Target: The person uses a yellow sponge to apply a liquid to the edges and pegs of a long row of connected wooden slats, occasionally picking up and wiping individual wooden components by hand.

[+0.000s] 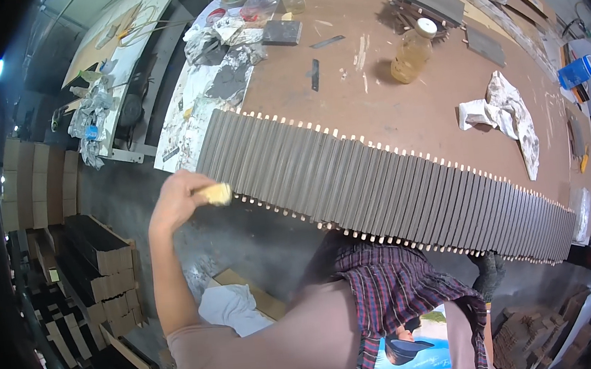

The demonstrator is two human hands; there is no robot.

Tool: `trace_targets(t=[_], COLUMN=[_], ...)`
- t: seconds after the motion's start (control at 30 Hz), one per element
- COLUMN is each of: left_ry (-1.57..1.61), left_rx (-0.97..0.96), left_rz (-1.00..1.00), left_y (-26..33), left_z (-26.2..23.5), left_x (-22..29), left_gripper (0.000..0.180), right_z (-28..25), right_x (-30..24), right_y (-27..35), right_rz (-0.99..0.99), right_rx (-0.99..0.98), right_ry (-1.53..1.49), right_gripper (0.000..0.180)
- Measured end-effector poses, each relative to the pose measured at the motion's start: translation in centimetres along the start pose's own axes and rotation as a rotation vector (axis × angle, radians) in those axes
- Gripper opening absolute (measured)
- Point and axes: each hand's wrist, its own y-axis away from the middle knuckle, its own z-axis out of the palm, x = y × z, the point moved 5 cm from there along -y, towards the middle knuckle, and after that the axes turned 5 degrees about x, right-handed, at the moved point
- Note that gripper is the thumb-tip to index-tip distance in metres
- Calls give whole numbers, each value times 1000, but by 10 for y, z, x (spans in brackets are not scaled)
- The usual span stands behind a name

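The left hand (177, 199) is closed around a pale sponge (217, 193), pressed at the near left end of the row of grey slats (381, 183). All slats beyond it look evenly dark. The right hand isn't visible.

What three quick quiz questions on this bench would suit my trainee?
1. True or false: the left hand holds a pale sponge at the near edge of the row of grey slats.
2. Which stands on the table beyond the slats? A) amber jar B) red bucket C) kettle
3. Fill in: the crumpled rag lies to the ____ of the jar.

Key: 1 true; 2 A; 3 right
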Motion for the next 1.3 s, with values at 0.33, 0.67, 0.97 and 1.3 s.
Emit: trace_targets(t=[0.33,0.67,0.97,1.3], left_ry=[73,141,-102,59], left_rx=[147,244,3,299], left_rz=[135,194,222,342], left_y=[-69,-62,-35,-105], left_z=[38,21,50,60], left_x=[18,34,47,79], left_gripper=[31,30,29,30], right_z=[-16,-25,-16,-9], right_x=[8,26,22,14], right_y=[-10,-13,-6,-6], right_rz=[24,-61,34,59], right_rx=[-44,-18,-49,-53], right_ry=[139,132,-66,-63], right_gripper=[29,25,17,13])
